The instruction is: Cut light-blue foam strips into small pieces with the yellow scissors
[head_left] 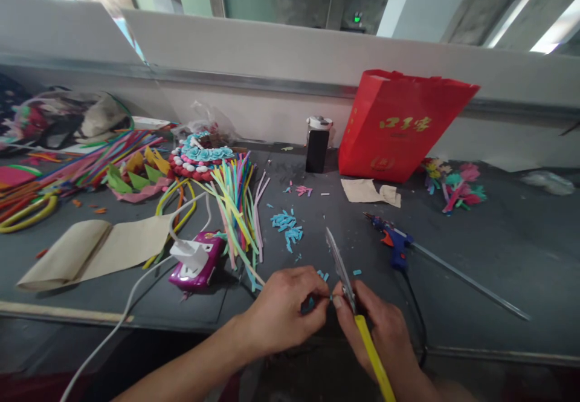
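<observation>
My left hand (290, 305) is closed in a pinch at the table's front edge, with a bit of blue strip showing at its fingers. Close beside it, my right hand (380, 323) is wrapped round scissors (369, 341) with a yellow handle, their blades pointing up and away. The fingertips of both hands nearly meet at a tiny blue piece. Several short blue pieces (284, 220) lie in a pile beyond the hands, and a few more are scattered near the fingertips. To the left of the pile is a bundle of coloured pipe cleaners (238, 208).
A purple power strip (197, 263) with a white plug and cable sits at left, beside a brown paper roll (90, 248). At right lies a blue glue gun (399, 245). Behind stand a black bottle (317, 148) and a red bag (403, 127). Paper flowers (464, 187) lie farther right.
</observation>
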A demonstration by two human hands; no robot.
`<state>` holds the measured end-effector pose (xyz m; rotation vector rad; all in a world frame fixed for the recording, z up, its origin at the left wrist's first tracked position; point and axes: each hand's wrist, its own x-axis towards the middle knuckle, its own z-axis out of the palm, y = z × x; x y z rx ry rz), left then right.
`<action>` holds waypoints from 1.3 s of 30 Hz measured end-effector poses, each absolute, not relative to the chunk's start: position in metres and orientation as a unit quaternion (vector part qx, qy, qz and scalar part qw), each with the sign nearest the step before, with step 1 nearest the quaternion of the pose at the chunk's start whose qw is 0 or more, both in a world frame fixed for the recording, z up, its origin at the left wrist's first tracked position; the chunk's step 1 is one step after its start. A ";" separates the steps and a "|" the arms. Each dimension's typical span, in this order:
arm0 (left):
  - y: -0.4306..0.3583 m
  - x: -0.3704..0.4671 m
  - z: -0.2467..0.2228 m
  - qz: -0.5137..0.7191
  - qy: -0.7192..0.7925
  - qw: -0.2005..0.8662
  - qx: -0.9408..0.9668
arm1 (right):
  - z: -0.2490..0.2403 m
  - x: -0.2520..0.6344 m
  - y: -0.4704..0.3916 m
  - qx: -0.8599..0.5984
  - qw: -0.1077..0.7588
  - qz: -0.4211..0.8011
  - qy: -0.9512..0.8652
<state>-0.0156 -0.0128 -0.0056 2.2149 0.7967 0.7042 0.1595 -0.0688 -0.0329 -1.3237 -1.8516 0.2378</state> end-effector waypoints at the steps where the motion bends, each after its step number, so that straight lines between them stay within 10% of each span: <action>1: -0.013 -0.015 -0.006 0.265 0.306 0.335 0.851 | -0.033 0.159 -0.069 -0.525 0.414 0.096 -0.737; 14: -0.003 -0.020 0.001 0.427 0.347 0.718 0.427 | -0.034 0.164 -0.075 -0.572 0.410 -0.034 -0.709; 39: 0.000 -0.023 0.002 0.479 0.322 0.720 0.385 | -0.054 0.164 -0.073 -0.547 0.328 -0.071 -0.767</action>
